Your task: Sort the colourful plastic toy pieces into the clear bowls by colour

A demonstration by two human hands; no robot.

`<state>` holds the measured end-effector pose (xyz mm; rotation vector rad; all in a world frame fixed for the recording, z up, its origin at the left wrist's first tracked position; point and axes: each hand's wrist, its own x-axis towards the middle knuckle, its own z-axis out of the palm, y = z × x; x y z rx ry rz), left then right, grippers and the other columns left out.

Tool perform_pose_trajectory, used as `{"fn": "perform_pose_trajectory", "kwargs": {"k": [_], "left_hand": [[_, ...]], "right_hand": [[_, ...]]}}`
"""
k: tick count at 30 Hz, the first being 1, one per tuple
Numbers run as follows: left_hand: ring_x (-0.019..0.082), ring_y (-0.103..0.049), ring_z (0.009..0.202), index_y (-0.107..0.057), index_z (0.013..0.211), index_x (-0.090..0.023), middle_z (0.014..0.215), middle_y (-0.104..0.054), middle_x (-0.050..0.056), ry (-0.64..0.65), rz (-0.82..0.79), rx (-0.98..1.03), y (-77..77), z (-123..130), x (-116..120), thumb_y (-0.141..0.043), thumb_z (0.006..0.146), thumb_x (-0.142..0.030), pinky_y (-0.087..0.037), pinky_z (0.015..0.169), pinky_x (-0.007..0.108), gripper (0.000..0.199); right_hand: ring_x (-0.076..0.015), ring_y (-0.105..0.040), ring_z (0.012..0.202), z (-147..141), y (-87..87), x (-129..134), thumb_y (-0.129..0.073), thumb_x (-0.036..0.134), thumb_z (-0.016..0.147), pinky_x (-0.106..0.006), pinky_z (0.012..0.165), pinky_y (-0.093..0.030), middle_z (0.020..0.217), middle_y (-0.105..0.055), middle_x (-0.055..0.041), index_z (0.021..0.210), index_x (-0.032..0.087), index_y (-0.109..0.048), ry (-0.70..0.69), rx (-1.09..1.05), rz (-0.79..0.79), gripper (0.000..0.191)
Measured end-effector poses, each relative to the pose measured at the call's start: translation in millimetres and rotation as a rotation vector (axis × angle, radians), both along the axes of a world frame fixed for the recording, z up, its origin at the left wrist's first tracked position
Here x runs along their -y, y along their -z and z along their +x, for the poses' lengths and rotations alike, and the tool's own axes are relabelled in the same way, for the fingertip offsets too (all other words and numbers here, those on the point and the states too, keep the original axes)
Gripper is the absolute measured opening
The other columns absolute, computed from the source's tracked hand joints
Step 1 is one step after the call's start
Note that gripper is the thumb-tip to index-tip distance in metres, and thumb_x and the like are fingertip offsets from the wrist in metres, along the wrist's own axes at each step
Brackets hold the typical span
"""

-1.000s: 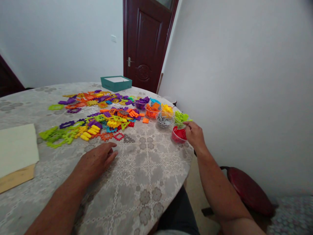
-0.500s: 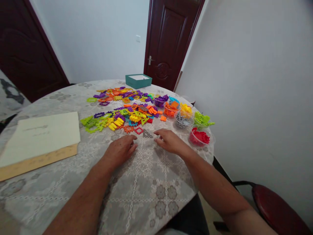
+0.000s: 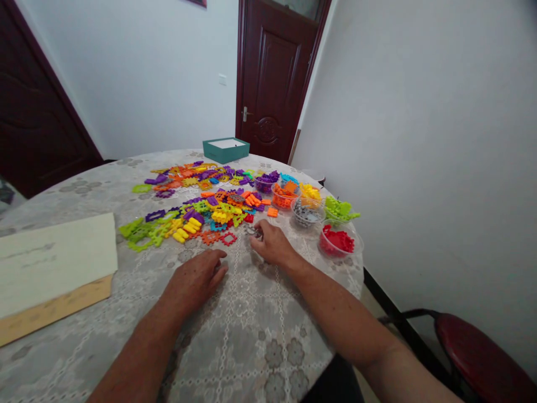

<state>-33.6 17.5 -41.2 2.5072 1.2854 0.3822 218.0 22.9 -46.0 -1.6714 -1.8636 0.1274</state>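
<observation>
Between the thumb and fingers of my right hand (image 3: 271, 243) is a grey building piece (image 3: 251, 230), partly hidden by the fingers, close above the tablecloth. My left hand (image 3: 200, 275) rests on the cloth with its fingers loosely curved, thumb and forefinger apart, and nothing between them. Ahead of it lie a red square piece (image 3: 229, 239) and an orange toothed piece (image 3: 210, 237) at the near edge of a mixed pile of colourful plastic building pieces (image 3: 222, 215). Right of my right hand stands a clear bowl of grey pieces (image 3: 307, 213).
Other clear bowls hold red (image 3: 338, 242), lime green (image 3: 340, 209), orange (image 3: 285, 196), yellow, blue and purple pieces. A green box (image 3: 225, 151) stands at the far edge. Paper over cardboard (image 3: 59, 257) lies on the left. A dark red chair (image 3: 478, 352) is at the lower right.
My right hand has closed on the grey piece that lay on the cloth. My left hand has stayed near its place. The view has tilted up and shifted slightly right.
</observation>
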Motion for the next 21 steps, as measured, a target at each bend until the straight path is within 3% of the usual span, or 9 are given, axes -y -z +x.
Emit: {"fn": "perform_pose_trajectory", "kwargs": {"k": [4,7,11,15,18,21], "left_hand": [[0.025,-0.070,0.104,-0.065,0.126,-0.020,0.117,-0.073,0.011,-0.002,0.003,0.009,3.0,-0.9,-1.1,-0.050,0.098,-0.036,-0.051,0.088,0.035,0.035],[0.026,-0.070,0.105,-0.064,0.127,-0.019,0.117,-0.073,0.012,-0.006,-0.004,0.001,2.1,-1.2,-0.3,-0.050,0.098,-0.036,-0.051,0.088,0.035,0.036],[0.025,-0.068,0.109,-0.065,0.127,-0.020,0.122,-0.072,0.013,-0.010,-0.010,-0.021,-2.8,0.1,3.2,-0.051,0.098,-0.034,-0.050,0.091,0.035,0.035],[0.025,-0.067,0.111,-0.064,0.127,-0.019,0.124,-0.072,0.013,-0.010,-0.014,-0.030,-5.9,2.2,5.7,-0.051,0.098,-0.032,-0.049,0.095,0.036,0.035],[0.025,-0.067,0.111,-0.065,0.127,-0.020,0.123,-0.072,0.013,-0.015,-0.017,-0.028,-6.2,2.5,6.3,-0.050,0.097,-0.032,-0.049,0.096,0.037,0.035],[0.026,-0.067,0.110,-0.065,0.126,-0.020,0.123,-0.072,0.013,-0.009,-0.015,-0.008,-5.7,1.7,6.4,-0.049,0.098,-0.033,-0.049,0.096,0.038,0.035]], "right_hand": [[-0.0206,-0.061,0.086,29.2,-24.8,-1.2,-0.060,0.030,0.093,-0.034,0.084,-0.051,0.107,-0.069,-0.0096,0.121,0.017,-0.060,0.130,-0.057,0.384,0.031],[-0.0243,-0.061,0.096,61.2,-42.0,-0.4,-0.055,0.027,0.096,-0.039,0.093,-0.050,0.111,-0.067,-0.0127,0.125,0.017,-0.060,0.300,0.000,0.563,0.031],[-0.0277,-0.059,0.103,100.7,-46.3,0.3,-0.053,0.023,0.094,-0.043,0.097,-0.047,0.112,-0.067,-0.0141,0.127,0.017,-0.061,0.537,0.100,0.560,0.034],[-0.0307,-0.055,0.104,118.1,-38.3,0.5,-0.054,0.022,0.091,-0.044,0.093,-0.044,0.110,-0.064,-0.0155,0.125,0.016,-0.063,0.675,0.208,0.455,0.035],[-0.0337,-0.052,0.108,120.3,-37.6,2.3,-0.053,0.023,0.092,-0.047,0.093,-0.042,0.115,-0.061,-0.0193,0.127,0.015,-0.063,0.702,0.270,0.426,0.037],[-0.0356,-0.051,0.112,114.4,-42.6,3.4,-0.049,0.024,0.096,-0.050,0.098,-0.041,0.116,-0.060,-0.0209,0.124,0.015,-0.066,0.641,0.264,0.430,0.034]]}}
